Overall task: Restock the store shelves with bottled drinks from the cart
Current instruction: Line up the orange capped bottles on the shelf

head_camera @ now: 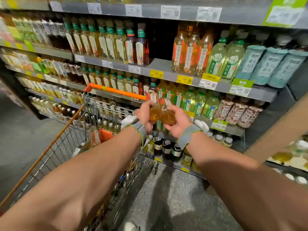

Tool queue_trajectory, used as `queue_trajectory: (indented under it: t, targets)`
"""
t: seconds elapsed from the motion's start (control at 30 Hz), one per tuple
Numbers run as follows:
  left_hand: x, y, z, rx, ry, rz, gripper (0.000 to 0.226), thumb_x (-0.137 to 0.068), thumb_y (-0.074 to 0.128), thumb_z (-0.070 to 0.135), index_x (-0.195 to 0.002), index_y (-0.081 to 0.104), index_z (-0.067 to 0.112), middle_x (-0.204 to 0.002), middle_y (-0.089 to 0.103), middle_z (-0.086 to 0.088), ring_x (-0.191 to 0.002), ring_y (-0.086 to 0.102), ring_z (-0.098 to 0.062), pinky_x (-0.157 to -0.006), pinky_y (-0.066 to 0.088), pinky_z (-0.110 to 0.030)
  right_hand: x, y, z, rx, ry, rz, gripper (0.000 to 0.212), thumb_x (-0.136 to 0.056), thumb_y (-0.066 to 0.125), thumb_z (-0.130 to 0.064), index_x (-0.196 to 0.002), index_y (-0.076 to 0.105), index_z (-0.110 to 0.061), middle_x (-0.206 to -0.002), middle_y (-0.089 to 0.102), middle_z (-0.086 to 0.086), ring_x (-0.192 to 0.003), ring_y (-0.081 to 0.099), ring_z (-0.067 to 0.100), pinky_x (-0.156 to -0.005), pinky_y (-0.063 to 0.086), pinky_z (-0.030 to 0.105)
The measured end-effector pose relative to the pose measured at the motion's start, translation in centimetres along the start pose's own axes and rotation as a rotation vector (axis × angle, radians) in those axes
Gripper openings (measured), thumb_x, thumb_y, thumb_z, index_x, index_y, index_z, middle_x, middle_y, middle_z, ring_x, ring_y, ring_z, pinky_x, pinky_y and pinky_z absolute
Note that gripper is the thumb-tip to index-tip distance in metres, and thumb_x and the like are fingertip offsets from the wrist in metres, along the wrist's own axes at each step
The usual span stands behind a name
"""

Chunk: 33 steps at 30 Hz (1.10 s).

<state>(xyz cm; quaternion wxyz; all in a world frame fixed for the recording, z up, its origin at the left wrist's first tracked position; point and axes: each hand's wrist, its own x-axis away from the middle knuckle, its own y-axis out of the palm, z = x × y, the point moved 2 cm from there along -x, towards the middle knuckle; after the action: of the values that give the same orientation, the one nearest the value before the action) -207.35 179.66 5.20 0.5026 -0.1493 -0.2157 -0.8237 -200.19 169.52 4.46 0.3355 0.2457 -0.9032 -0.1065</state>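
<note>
Head view. The person stands facing the drinks shelving with both bare arms stretched forward.

The left hand has its grip closed round an amber tea bottle, fingers curled about the lower body. The right hand grips a second amber tea bottle in like manner. Both bottles are tilted, bases towards the camera and orange labels further off. They touch side by side and are held in the air in front of the shelving, just right of the cart handle. A grey wristband sits on each wrist.

The wire cart stands left of the hands, close against the shelving, with its orange handle near the left hand. It holds more bottles, too blurred to identify.

Above the hands, a bare stretch of shelf board lies between the red-brown bottles and a row of orange-labelled bottles. Yellow price tags line that shelf edge. The floor is speckled grey.
</note>
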Motion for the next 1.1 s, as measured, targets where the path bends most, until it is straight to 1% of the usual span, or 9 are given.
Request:
queue_trajectory:
  t: [0.13,0.3,0.37,0.53,0.63,0.73,0.8,0.93,1.1]
  targets:
    - [1.9,1.7,-2.2,0.012,-0.035,-0.271,0.028,-0.078,0.055,0.004,-0.105,0.062,0.010,-0.099,0.060,-0.011,-0.088,0.055,-0.027,-0.078,0.049,-0.041,1.2,-4.3,-1.0,0.031,-0.056,-0.023,0.028,-0.080,0.066,-0.002,-0.106,0.068,-0.010,-0.114,0.070,0.013,-0.099,0.067,0.031,-0.098,0.054,0.048]
    - [3.7,3.6,-2.7,-0.244,0.137,-0.299,0.015,-0.055,0.050,-0.003,-0.059,0.049,0.011,-0.051,0.040,0.002,-0.048,0.034,-0.017,-0.046,0.029,-0.023,2.1,-7.8,-2.1,0.155,-0.194,-0.056,0.052,-0.062,0.062,0.006,-0.112,0.057,-0.011,-0.125,0.052,0.011,-0.112,0.053,0.035,-0.105,0.047,0.056]
    - [4.2,4.7,-2.7,-0.332,0.218,-0.311,0.018,-0.052,0.045,-0.004,-0.063,0.051,0.008,-0.045,0.042,0.002,-0.042,0.036,-0.016,-0.040,0.026,-0.021,2.6,-8.4,-2.4,0.232,-0.250,-0.031,0.076,-0.054,0.062,0.000,-0.125,0.045,-0.022,-0.122,0.049,0.010,-0.112,0.051,0.031,-0.094,0.051,0.051]
    - [4.1,7.1,-3.0,-0.453,0.348,-0.322,0.038,-0.066,0.041,-0.001,-0.100,0.054,0.010,-0.045,0.051,0.000,-0.037,0.045,-0.014,-0.038,0.031,-0.021,2.8,-9.4,-2.8,0.280,-0.364,0.086,0.091,-0.047,0.063,-0.012,-0.135,0.041,-0.010,-0.148,0.048,0.015,-0.136,0.045,0.037,-0.105,0.045,0.057]
    - [3.7,8.0,-3.1,-0.450,0.365,-0.330,0.041,-0.067,0.044,0.004,-0.105,0.052,0.014,-0.047,0.054,0.003,-0.040,0.047,-0.011,-0.037,0.032,-0.019,2.8,-9.6,-3.4,0.278,-0.422,0.149,0.100,-0.042,0.062,-0.021,-0.140,0.045,-0.010,-0.137,0.058,0.011,-0.127,0.051,0.035,-0.101,0.048,0.052]
    - [3.0,8.5,-3.0,-0.408,0.350,-0.328,0.047,-0.050,0.052,0.011,-0.096,0.050,0.020,-0.062,0.059,0.003,-0.053,0.053,-0.013,-0.044,0.038,-0.023,2.2,-9.1,-4.0,0.285,-0.441,0.166,0.095,-0.045,0.065,-0.027,-0.138,0.049,-0.013,-0.133,0.061,0.009,-0.126,0.053,0.033,-0.102,0.047,0.052]
    - [2.4,8.8,-2.8,-0.376,0.349,-0.328,0.046,-0.054,0.060,0.018,-0.098,0.051,0.024,-0.077,0.064,0.001,-0.067,0.060,-0.018,-0.056,0.049,-0.030,1.9,-8.7,-4.3,0.301,-0.430,0.168,0.101,-0.048,0.068,-0.033,-0.145,0.044,-0.015,-0.140,0.058,0.007,-0.129,0.052,0.031,-0.105,0.046,0.052]
    - [-0.3,9.6,-1.7,-0.358,0.370,-0.356,0.051,-0.065,0.073,0.049,-0.109,0.051,0.038,-0.102,0.074,0.002,-0.092,0.072,-0.020,-0.087,0.060,-0.045,0.0,-7.5,-5.2,0.327,-0.484,0.255,0.082,-0.055,0.070,-0.040,-0.130,0.047,-0.018,-0.118,0.067,0.003,-0.103,0.064,0.023,-0.089,0.054,0.043]
    - [-3.2,10.2,0.1,-0.391,0.445,-0.402,0.058,-0.061,0.081,0.063,-0.107,0.052,0.044,-0.096,0.075,0.013,-0.081,0.073,-0.003,-0.081,0.061,-0.034,-2.7,-5.9,-6.3,0.343,-0.522,0.343,0.082,-0.069,0.069,-0.058,-0.132,0.043,-0.014,-0.115,0.063,-0.002,-0.103,0.061,0.022,-0.085,0.050,0.039]
